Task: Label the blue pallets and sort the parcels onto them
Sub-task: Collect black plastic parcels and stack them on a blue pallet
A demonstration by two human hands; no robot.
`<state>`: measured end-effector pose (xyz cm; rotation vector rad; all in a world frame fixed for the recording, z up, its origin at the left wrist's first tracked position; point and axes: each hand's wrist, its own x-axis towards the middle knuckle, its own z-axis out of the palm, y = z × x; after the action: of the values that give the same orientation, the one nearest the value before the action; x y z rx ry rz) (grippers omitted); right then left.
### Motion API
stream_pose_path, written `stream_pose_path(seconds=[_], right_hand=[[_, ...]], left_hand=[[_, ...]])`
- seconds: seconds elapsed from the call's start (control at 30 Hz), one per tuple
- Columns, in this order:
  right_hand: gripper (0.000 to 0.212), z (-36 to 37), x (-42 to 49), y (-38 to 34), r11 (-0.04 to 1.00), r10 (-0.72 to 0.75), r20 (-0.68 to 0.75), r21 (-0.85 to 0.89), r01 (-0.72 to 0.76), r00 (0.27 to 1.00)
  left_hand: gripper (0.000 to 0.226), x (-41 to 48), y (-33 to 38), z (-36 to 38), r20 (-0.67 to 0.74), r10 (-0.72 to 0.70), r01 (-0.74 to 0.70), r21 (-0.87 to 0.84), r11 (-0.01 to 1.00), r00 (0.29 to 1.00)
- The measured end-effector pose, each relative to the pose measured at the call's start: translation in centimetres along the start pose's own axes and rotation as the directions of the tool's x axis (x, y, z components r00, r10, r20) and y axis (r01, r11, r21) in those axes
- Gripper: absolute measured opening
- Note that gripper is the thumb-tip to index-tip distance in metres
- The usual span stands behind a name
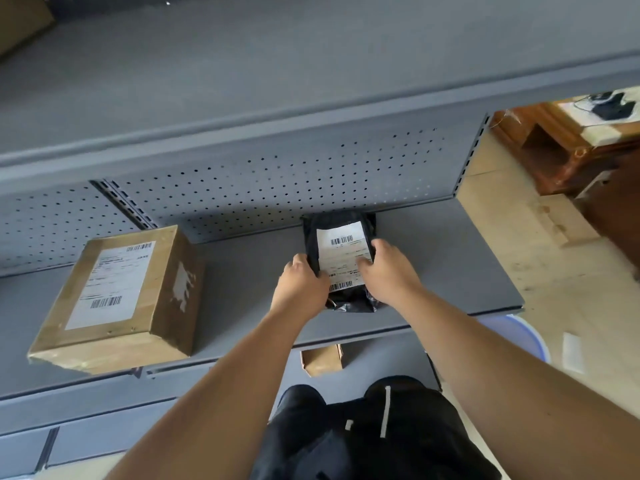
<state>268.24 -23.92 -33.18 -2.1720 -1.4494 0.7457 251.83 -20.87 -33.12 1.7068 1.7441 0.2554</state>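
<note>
A small black poly-bag parcel (341,237) with a white barcode label lies on the grey metal shelf (450,258), against the perforated back panel. My left hand (301,284) grips its left edge with curled fingers. My right hand (388,271) holds its right side, fingers curled over the label. A brown cardboard box (114,299) with a white shipping label sits on the same shelf to the left, apart from both hands. No blue pallet is in view.
An upper grey shelf (311,109) overhangs the work area. A small cardboard box (322,360) sits on the lower shelf. A light blue round tub (530,341) stands on the floor at right. Wooden furniture (561,147) stands beyond the shelf's right end.
</note>
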Motion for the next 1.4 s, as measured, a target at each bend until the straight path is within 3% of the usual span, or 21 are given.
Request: stream_pose_path(seconds=[0.2,0.4,0.7,0.9,1.07,1.4], right_hand=[[0.027,1.4,0.8,0.1,0.994,0.044,-0.013,0.097,-0.042,0.999],[0.03,1.2,-0.2,-0.5,0.981,0.101,0.016,0.164,-0.102,0.995],[0.029,-1.5,-4.4,-4.1,0.984,0.144,0.044,0.103,-0.148,0.989],[0.037,-3.7,-7.2,-7.1,0.944,0.201,0.1,0.248,-0.22,0.974],[0.026,-4.7,-8.8,-8.9,0.961,0.123,0.124,0.233,-0.149,0.985],[0.029,-5.8,-11.3,-11.3,0.968,-0.056,0.276,0.251,-0.016,0.96]], left_hand=[[0.029,1.2,-0.3,1.4,-0.024,-0.005,0.003,-0.091,0.996,1.0],[0.021,0.4,-0.9,0.7,0.05,-0.099,0.108,-0.236,0.966,0.994],[0.011,-5.1,-0.4,-4.5,0.075,-0.17,0.185,-0.308,0.933,0.983],[0.008,-9.3,0.7,-8.3,0.046,-0.23,0.229,-0.399,0.888,0.972],[0.014,-12.1,0.9,-10.1,0.039,-0.321,0.296,-0.504,0.811,0.946],[0.027,-17.6,0.2,-12.0,-0.051,-0.476,0.318,-0.68,0.661,0.878]])
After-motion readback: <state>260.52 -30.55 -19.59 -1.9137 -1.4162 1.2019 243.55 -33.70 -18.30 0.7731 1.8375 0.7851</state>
